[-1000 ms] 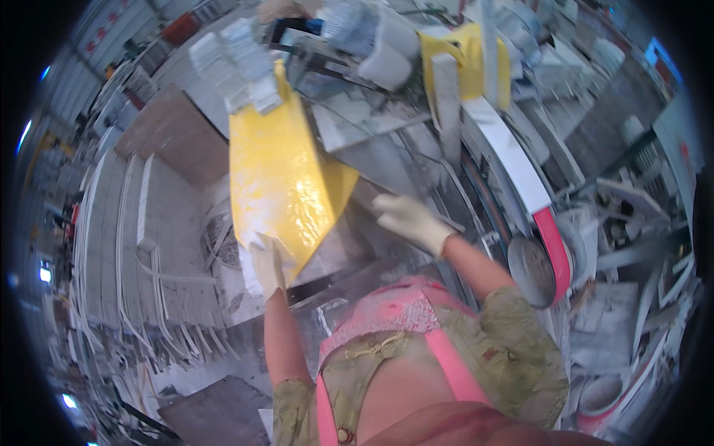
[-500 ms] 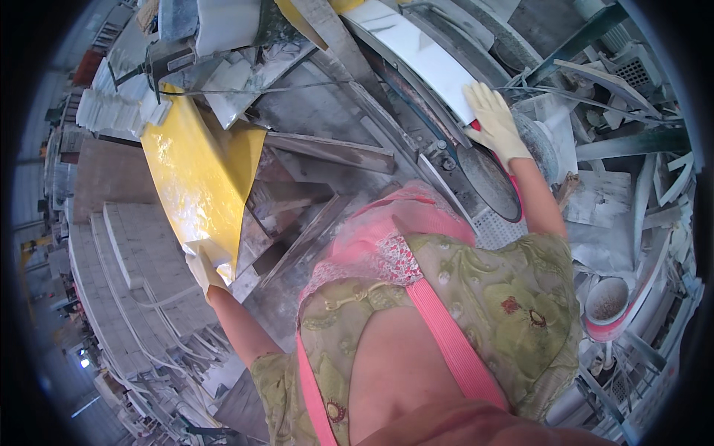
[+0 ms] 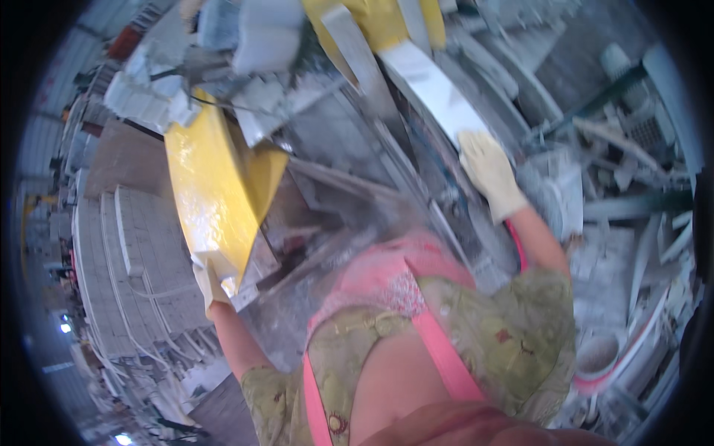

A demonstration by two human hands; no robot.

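My left hand [image 3: 209,281], in a pale glove, grips a small pale flat piece [image 3: 220,262] that looks like tile or stone. It is at the near lower edge of a shiny yellow sheet [image 3: 212,186] draped over a bent form. On the right, my other gloved hand, the right one [image 3: 487,175], lies with its fingers extended and close together on the near end of a long white slab [image 3: 433,88]. The slab slants away along a dusty metal bench. Motion blurs the fingertips and the slab's near end.
A dark yellow cover [image 3: 375,24] hangs beyond the slab's far end. Stacked grey slabs [image 3: 141,260] rise at the left. Broken offcuts and metal bars [image 3: 632,204] clutter the right side, near a round bowl [image 3: 597,353] of grainy material.
My right hand has come nearer to me along the slab's near end, its fingers closer together. The whole view has shifted and blurred. My left hand keeps its place at the yellow sheet.
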